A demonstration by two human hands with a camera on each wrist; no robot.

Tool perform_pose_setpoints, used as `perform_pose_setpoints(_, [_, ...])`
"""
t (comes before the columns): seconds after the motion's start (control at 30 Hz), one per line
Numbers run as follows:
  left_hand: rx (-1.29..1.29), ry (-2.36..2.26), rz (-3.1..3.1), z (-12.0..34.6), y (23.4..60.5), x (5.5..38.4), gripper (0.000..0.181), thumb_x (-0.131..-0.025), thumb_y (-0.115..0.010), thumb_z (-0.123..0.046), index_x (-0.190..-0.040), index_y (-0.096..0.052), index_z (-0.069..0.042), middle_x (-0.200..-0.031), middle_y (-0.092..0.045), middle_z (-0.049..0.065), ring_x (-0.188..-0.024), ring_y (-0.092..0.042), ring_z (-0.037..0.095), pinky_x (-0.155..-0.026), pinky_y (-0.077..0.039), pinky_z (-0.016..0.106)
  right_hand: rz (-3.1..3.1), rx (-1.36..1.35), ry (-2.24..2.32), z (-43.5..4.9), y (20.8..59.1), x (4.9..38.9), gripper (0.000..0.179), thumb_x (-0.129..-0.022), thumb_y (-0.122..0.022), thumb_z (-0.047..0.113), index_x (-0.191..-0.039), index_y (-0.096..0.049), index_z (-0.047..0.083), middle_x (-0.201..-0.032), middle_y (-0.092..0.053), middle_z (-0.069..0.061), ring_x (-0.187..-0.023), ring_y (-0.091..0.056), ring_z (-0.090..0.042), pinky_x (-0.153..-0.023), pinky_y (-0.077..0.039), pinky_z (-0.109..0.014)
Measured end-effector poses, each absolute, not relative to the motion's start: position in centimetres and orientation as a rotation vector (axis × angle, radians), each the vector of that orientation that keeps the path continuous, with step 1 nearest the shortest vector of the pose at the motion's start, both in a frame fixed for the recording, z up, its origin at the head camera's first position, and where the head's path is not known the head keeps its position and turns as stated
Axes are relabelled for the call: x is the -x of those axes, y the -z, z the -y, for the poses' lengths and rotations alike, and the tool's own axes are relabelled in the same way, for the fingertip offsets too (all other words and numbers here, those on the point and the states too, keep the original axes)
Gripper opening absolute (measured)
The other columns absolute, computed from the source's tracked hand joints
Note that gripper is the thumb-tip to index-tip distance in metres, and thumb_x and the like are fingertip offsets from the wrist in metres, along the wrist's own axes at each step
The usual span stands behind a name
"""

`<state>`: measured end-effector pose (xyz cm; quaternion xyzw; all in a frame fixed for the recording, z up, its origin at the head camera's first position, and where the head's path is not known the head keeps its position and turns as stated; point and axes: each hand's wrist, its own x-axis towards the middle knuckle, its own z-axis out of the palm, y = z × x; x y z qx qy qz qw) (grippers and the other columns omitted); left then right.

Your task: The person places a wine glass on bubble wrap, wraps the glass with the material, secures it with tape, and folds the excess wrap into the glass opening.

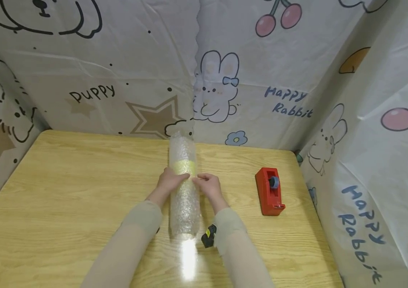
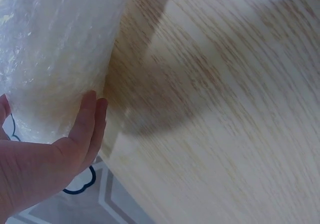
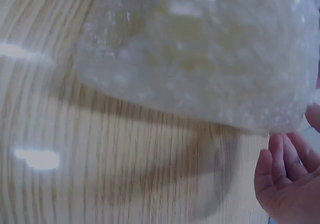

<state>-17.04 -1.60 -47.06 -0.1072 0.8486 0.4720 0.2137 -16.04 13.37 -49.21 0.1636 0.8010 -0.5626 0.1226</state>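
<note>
A long bundle of clear bubble wrap [image 1: 185,208] lies lengthwise on the wooden table [image 1: 81,192], with something yellow showing through its middle. My left hand [image 1: 169,181] holds the bundle from the left, thumb over the top. In the left wrist view the fingers of the left hand [image 2: 55,159] lie along the side of the wrap [image 2: 60,49]. My right hand [image 1: 209,186] is at the bundle's right side, thumb and forefinger close together at the wrap. The right wrist view shows the right hand's [image 3: 292,176] other fingers loosely bent; whether the fingertips pinch anything is hidden.
A red tape dispenser [image 1: 270,192] with a blue-cored roll stands to the right. Beside the right sleeve is a small black object [image 1: 209,236] with a yellow mark. Printed cloth [image 1: 146,60] hangs along the table's back and sides.
</note>
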Motion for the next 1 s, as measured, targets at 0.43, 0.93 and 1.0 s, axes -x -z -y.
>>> perform_pose_setpoints(0.43, [0.338,-1.335,-2.304,1.7,46.6,17.2,0.094,-0.085,-0.06,-0.04,-0.143,-0.009,0.014,-0.148,-0.019,0.034,-0.136,-0.024,0.047,-0.113,-0.024,0.051,-2.571,-0.424,1.437,-22.6,45.4,13.2,0.034,-0.093,-0.055,0.02,-0.12,-0.061,0.0,-0.112,-0.065,-0.02,-0.101,-0.061,-0.031,-0.085,-0.051,-0.041])
perform_pose_setpoints(0.93, [0.37,-1.36,-2.207,1.7,45.9,17.6,0.1,-0.085,-0.063,-0.037,-0.145,0.002,0.01,-0.152,-0.006,0.032,-0.139,-0.012,0.047,-0.115,-0.017,0.052,-2.57,-0.77,0.904,-35.8,45.1,9.6,0.053,-0.095,-0.042,0.035,-0.115,-0.056,-0.012,-0.127,-0.049,-0.033,-0.115,-0.047,-0.045,-0.096,-0.042,-0.052])
perform_pose_setpoints(1.0, [0.372,-1.368,-2.2,1.6,45.9,17.6,0.1,-0.085,-0.063,-0.036,-0.145,0.003,0.01,-0.152,-0.005,0.031,-0.14,-0.012,0.047,-0.115,-0.017,0.053,-2.531,-0.787,0.963,-36.2,45.3,9.7,0.045,-0.095,-0.045,0.033,-0.102,-0.059,-0.009,-0.118,-0.053,-0.03,-0.11,-0.048,-0.041,-0.093,-0.042,-0.05])
